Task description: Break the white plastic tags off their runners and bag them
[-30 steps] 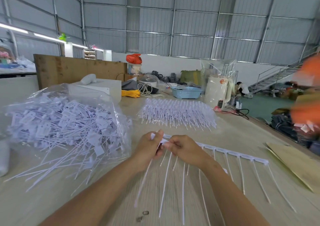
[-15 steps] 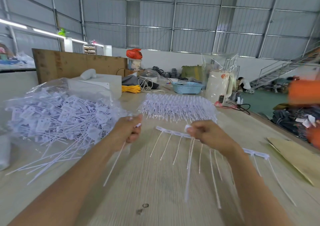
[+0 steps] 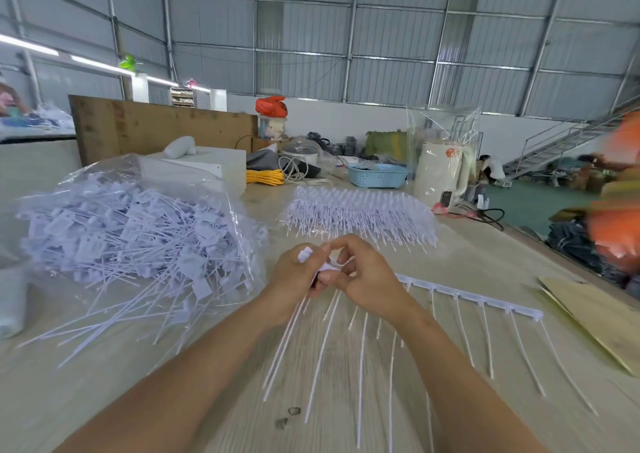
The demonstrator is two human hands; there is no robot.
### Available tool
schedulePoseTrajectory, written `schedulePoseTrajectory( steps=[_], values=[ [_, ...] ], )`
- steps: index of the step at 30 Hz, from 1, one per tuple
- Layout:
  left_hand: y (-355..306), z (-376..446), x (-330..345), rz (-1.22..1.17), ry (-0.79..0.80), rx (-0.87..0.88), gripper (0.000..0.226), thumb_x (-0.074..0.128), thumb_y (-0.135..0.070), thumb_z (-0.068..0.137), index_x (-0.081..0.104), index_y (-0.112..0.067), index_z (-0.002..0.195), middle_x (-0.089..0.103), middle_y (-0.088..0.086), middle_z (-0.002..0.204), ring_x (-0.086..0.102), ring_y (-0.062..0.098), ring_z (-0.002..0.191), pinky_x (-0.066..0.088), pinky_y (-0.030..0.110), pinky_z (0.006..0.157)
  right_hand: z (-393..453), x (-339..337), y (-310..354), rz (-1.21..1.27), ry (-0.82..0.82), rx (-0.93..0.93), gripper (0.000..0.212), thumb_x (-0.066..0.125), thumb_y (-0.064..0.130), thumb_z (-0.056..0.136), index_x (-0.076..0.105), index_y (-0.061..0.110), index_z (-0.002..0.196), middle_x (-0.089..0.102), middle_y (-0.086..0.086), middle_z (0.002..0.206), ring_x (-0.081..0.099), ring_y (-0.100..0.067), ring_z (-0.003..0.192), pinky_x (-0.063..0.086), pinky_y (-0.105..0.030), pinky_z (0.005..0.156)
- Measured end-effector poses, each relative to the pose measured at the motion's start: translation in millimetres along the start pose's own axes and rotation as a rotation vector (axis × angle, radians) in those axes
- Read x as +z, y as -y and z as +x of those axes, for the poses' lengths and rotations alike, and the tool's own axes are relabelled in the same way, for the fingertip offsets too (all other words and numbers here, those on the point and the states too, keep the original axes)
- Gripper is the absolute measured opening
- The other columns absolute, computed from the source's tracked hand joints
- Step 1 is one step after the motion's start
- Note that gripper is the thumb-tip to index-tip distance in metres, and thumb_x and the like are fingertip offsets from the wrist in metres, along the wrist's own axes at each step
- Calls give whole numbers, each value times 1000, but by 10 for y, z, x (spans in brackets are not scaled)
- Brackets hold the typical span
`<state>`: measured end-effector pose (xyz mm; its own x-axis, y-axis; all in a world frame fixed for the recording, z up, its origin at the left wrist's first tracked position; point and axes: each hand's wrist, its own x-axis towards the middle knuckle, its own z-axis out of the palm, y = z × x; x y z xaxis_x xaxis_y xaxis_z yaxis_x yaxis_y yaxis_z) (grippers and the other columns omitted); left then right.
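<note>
The runner (image 3: pixel 467 295) lies flat on the counter (image 3: pixel 346 383) straight ahead of the person, its long thin tails pointing back toward them, likely so each tag head along the bar can be reached and snapped in turn. The bare part of the bar stretches off to the right of the hands; its left end is hidden under them.

Left of the runner, within an easy sideways reach, sits the clear bag (image 3: pixel 138 230), heaped with loose white tags and open on the side facing the hands; some tails spill out onto the counter. Beyond the runner, farther from the person, a stack of unbroken runners (image 3: pixel 356 215) waits.

The left hand (image 3: pixel 294 279) and the right hand (image 3: pixel 360 276) meet over the runner's left end, fingers curled. Both pinch the white tags (image 3: pixel 325 267) there: the left shows a tag head poking above its knuckles, and the right thumb and forefinger close on the same cluster, seemingly ready to twist one free.
</note>
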<state>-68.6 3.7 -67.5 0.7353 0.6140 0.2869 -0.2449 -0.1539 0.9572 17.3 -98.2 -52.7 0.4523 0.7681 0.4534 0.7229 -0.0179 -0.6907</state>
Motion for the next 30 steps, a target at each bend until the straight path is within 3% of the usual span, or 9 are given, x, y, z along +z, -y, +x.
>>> schedulePoseTrajectory(
  steps=[3,6,8,11,15,18,24,27,30],
  values=[
    [-25,-11,-26,-21,-48,44,26,56,-29,94,55,-8,79,52,-4,45,43,7,39,34,17,38,-12,-13,21,-13,102,99,12,62,23,90,58,12,91,65,-8,92,56,-11,65,51,-29,68],
    [-39,-38,-29,-16,2,21,27,57,-30,93,56,-7,78,51,-2,46,42,8,39,33,16,38,-39,-35,44,-37,151,40,18,57,19,93,66,12,80,70,-16,85,59,-25,62,50,-36,67],
    [-67,-40,-40,-9,37,-11,29,56,-32,94,53,-10,74,49,-4,44,39,8,37,29,15,37,-38,-58,63,-56,156,-11,19,57,17,93,65,8,79,62,-7,69,55,-26,66,44,-33,67],
    [-159,-14,-53,-3,45,-39,33,55,-33,94,48,-14,68,42,-6,41,32,7,33,23,13,36,-33,-108,83,24,179,-33,18,57,14,93,61,9,76,44,6,57,41,-1,50,34,-19,56],
    [-233,-1,-33,39,111,-93,34,57,-33,93,48,-15,66,41,-6,41,29,6,31,21,12,35,-31,-197,88,170,257,-6,23,57,12,93,61,18,71,44,16,46,36,1,41,31,-11,47],
    [-329,31,-199,83,178,-202,30,59,-34,91,51,-18,67,44,-6,43,28,5,28,20,10,32,-54,-373,-27,-9,325,10,39,61,10,89,53,28,56,46,19,46,42,5,46,31,-7,51],
    [-712,-3,-749,-35,192,-118,32,62,-45,74,46,-19,65,44,-3,53,26,3,30,20,9,30,-27,-637,-334,-91,101,132,30,62,16,89,56,-4,67,43,-1,58,36,-6,49,31,-23,54],
    [-868,-101,-916,256,134,-64,31,66,-48,72,58,-21,59,52,-1,55,34,8,36,26,12,35,-14,-482,-254,-139,139,79,34,62,17,89,51,9,58,43,1,57,38,-6,50,33,-23,56],
    [-756,-4,-1170,859,-214,-147,21,65,-32,88,63,-13,78,65,4,75,53,17,59,42,24,54,-14,-413,-219,-169,160,71,41,62,17,89,45,22,52,41,9,51,39,2,44,31,-16,53]
  ],
)
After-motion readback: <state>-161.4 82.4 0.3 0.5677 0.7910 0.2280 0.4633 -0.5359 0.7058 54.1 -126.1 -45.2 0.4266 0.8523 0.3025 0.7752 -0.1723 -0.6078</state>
